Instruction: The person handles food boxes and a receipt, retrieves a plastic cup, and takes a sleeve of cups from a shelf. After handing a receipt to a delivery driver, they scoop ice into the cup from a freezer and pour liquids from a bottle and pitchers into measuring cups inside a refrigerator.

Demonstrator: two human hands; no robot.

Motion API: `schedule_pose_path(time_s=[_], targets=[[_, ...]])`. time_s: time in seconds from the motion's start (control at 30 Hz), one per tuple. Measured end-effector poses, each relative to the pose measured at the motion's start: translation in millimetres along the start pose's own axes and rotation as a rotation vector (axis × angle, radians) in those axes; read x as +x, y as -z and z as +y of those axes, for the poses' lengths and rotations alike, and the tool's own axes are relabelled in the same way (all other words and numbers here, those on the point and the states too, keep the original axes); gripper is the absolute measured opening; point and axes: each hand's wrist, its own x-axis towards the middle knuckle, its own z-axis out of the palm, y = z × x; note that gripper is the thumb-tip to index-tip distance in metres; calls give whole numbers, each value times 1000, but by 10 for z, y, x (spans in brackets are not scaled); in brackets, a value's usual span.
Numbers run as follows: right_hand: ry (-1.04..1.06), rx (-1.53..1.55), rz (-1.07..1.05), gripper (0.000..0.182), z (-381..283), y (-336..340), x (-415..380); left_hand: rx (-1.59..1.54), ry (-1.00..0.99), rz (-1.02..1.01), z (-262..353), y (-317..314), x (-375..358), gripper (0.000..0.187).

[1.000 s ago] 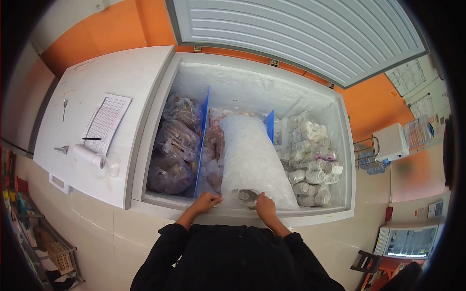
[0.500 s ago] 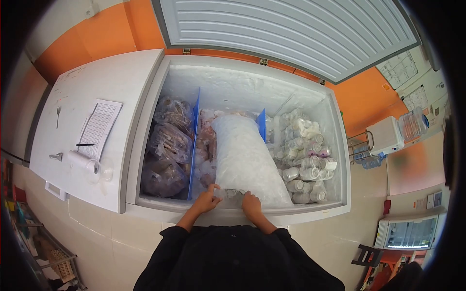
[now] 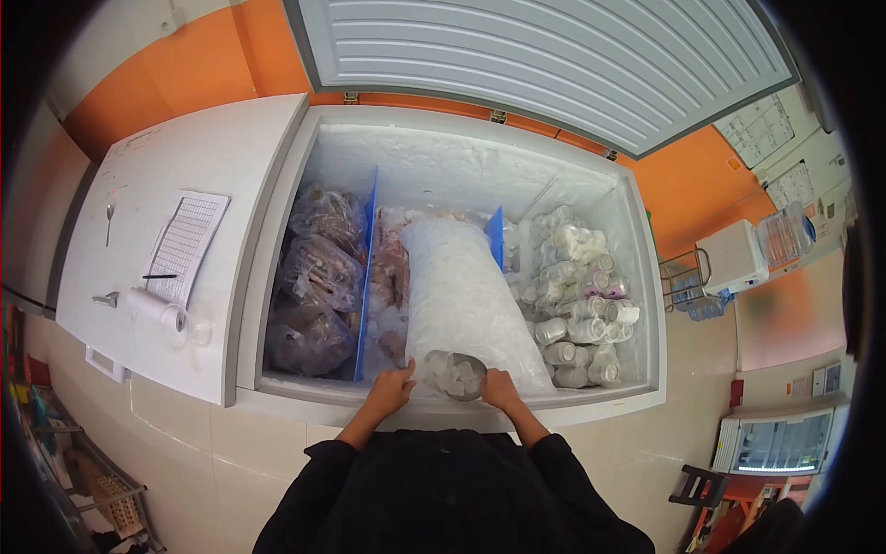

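Note:
A large white sack (image 3: 466, 286) lies in the middle of the open chest freezer (image 3: 268, 240), its near end facing me. The mouth is spread into a round opening, and ice pieces (image 3: 459, 379) show inside it. My left hand (image 3: 391, 390) is closed on the left edge of the mouth. On the other side, my right hand (image 3: 501, 390) pinches the right edge. Blue dividers (image 3: 369, 277) stand in the freezer, with reddish frozen food (image 3: 391, 268) beside the sack.
Plastic bags of frozen food (image 3: 323, 268) fill the left section. Several cups and small containers (image 3: 586, 314) crowd the right. The freezer lid (image 3: 554, 55) is raised. On the white top at left lie a printed sheet (image 3: 189, 240), pen (image 3: 160, 276), roll (image 3: 159, 307) and spoon (image 3: 110, 224).
My hands have moved apart, the right one farther to the right. The sack's mouth has widened from a narrow gap into a round opening, showing more ice.

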Motion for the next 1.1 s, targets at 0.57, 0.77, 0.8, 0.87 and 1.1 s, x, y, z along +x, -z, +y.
schedule_pose_path(time_s=[0.57,0.77,0.8,0.87,1.1], targets=[[-62,-501,66,13,-602,364,-164,-405,357,-235,-324,-17,253,47],[2,-479,61,13,-1051,167,-91,-577,614,-551,-581,-3,458,32],[19,-467,-20,14,-1053,138,-10,-755,611,-534,-550,-26,382,31],[35,-455,-85,15,-997,178,143,-926,590,-512,-587,-17,429,30],[96,-72,-178,23,-277,225,156,-646,521,-535,-21,50,264,88]])
